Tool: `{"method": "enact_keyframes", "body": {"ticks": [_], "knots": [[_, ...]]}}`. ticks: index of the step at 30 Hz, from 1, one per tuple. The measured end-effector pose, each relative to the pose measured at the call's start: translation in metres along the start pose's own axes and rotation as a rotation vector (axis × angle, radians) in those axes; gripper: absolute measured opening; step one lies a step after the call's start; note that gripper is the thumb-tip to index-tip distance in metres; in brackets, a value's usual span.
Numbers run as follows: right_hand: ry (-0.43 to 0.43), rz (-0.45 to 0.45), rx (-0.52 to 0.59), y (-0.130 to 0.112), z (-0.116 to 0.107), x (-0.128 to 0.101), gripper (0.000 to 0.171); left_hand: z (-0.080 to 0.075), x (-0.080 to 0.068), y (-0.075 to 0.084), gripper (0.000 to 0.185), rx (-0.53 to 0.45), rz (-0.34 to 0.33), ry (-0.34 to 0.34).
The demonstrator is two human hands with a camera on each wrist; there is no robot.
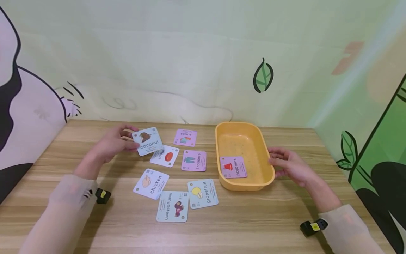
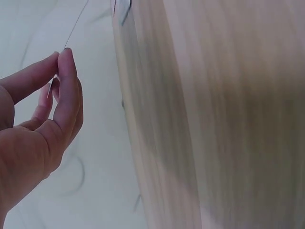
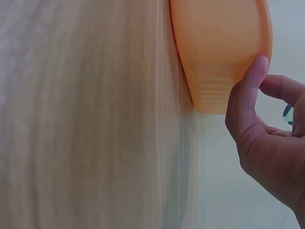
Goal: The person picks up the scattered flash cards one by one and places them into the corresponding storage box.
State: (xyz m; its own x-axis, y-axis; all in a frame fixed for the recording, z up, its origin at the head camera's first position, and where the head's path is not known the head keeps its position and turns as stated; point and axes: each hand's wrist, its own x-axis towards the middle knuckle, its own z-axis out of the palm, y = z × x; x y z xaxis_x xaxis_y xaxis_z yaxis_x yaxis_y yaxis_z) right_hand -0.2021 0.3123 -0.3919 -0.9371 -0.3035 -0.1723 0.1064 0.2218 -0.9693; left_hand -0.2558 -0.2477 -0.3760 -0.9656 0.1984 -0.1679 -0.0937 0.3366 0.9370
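Note:
My left hand [image 1: 112,143] pinches the edge of a blue coconut card [image 1: 151,141], raised over the left side of the table. In the left wrist view the card is nearly edge-on between thumb and fingers. Below it, a white meat card [image 1: 169,157] is partly covered in the head view. My right hand [image 1: 290,165] holds the right rim of a yellow plastic tub [image 1: 245,185], its thumb and fingertips at the rim in the right wrist view. Inside the tub lies a purple pajamas card [image 1: 234,167].
Purple socks [image 1: 185,137] and trousers [image 1: 194,161] cards lie left of the tub. Nearer the front are a chicken card [image 1: 151,183], a mangosteen card [image 1: 172,206] and a grapefruit card [image 1: 203,193]. A printed cloth backdrop [image 1: 190,70] stands behind the wooden table [image 1: 253,222].

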Motion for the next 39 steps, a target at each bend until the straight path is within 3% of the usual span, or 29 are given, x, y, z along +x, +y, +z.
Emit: {"method": "enact_keyframes", "body": {"ticks": [18,39], "knots": [[-0.009,-0.004,0.013,0.002,-0.001,0.002,0.059,0.057,-0.006,0.019,0.055,-0.117,0.105,-0.091],[-0.001,0.011,0.006,0.001,-0.001,0.001,0.059,0.111,0.001,0.035,0.055,-0.237,0.072,-0.159]]}}
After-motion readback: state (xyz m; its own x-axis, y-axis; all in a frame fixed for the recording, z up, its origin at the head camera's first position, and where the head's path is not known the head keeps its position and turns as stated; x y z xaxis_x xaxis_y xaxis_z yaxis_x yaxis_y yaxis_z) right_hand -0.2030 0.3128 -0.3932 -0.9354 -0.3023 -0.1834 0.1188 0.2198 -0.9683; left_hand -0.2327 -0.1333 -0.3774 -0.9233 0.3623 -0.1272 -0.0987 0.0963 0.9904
